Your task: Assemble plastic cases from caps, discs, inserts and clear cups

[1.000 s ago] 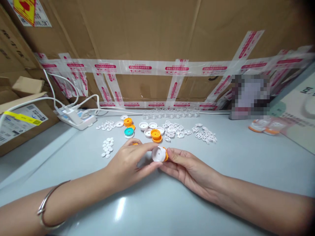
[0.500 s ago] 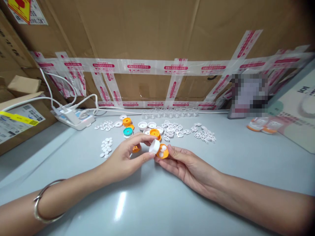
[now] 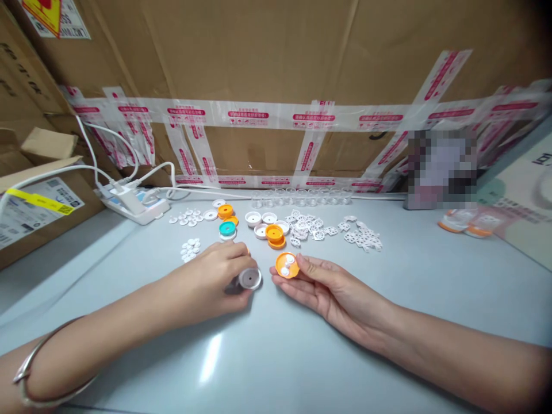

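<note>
My right hand (image 3: 330,287) holds an orange round shell (image 3: 276,265) between thumb and fingers, its inner side facing me. Small white round pieces (image 3: 287,265) sit inside it. To the left, my left hand (image 3: 224,273) is closed on a white round cap (image 3: 250,279) with a small centre hole, low over the table; motion smears its edge. Fingers hide most of an orange part behind that hand. Just beyond my hands lie orange round shells (image 3: 275,232), white round caps (image 3: 253,218) and a teal round part (image 3: 227,228) resting on a white one.
Small white discs (image 3: 190,249) and white pegged pieces (image 3: 188,217) lie at left. White openwork pieces (image 3: 306,225) spread right of centre, with clear round cups (image 3: 302,198) behind. A power strip (image 3: 135,204), a carton (image 3: 38,213) and orange-white assembled items (image 3: 470,222) flank the table.
My left hand has drawn the white cap away from the orange shell, leftward and down, turning its holed face toward me. My right hand keeps the shell nearly in place.
</note>
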`<act>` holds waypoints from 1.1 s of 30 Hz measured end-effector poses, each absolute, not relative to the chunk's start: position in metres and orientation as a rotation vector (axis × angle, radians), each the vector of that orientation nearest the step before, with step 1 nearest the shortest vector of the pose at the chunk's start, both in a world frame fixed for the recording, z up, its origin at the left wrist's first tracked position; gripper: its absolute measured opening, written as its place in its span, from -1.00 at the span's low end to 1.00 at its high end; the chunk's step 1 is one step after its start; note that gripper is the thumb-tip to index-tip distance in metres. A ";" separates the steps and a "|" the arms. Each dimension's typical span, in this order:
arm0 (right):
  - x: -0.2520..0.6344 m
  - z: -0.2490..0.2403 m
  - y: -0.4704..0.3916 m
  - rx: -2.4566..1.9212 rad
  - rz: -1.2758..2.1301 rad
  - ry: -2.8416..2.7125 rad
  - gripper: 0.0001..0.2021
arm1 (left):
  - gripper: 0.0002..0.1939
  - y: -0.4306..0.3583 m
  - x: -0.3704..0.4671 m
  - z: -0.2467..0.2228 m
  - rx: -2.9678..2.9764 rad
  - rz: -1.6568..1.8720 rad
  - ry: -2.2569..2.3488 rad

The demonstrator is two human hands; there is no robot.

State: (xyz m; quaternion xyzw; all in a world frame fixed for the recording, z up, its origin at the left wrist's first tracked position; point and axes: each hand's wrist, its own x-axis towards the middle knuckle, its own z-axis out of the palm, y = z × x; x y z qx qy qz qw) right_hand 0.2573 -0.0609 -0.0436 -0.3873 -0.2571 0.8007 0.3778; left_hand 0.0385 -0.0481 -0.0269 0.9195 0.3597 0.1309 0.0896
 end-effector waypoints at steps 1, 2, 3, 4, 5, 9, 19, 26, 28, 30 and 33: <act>0.257 -0.043 -0.061 -1.009 2.049 -0.666 -0.83 | -0.80 -0.049 0.039 -0.029 2.737 0.406 1.074; 0.256 -0.042 -0.061 -1.023 2.052 -0.674 -0.82 | -0.76 -0.049 0.041 -0.030 2.734 0.461 1.078; 0.256 -0.041 -0.062 -1.032 2.056 -0.681 -0.81 | -0.71 -0.051 0.044 -0.032 2.724 0.542 1.075; 0.255 -0.041 -0.062 -1.035 2.059 -0.689 -0.81 | -0.66 -0.052 0.047 -0.033 2.708 0.639 1.066; 0.254 -0.040 -0.062 -1.032 2.062 -0.697 -0.81 | -0.64 -0.053 0.051 -0.034 2.688 0.734 1.051; 0.252 -0.040 -0.065 -1.007 2.093 -0.719 -0.84 | -0.70 -0.058 0.066 -0.039 2.635 0.906 0.993; 0.271 -0.034 -0.045 -1.285 1.884 -1.580 -0.76 | -0.76 -0.056 0.066 -0.041 2.526 0.730 0.935; 0.280 -0.035 -0.042 -1.305 1.291 -2.148 -0.72 | -0.75 -0.054 0.066 -0.040 2.507 0.498 0.982; 0.282 -0.037 -0.043 -1.171 1.090 -2.229 -0.74 | -0.65 -0.053 0.063 -0.040 2.532 0.501 0.972; 0.285 -0.040 -0.042 -0.958 0.904 -2.333 -0.76 | -0.58 -0.052 0.058 -0.038 2.595 0.552 0.927; 0.290 -0.045 -0.041 -0.658 0.739 -2.466 -0.75 | -0.73 -0.051 0.048 -0.036 2.750 0.627 0.778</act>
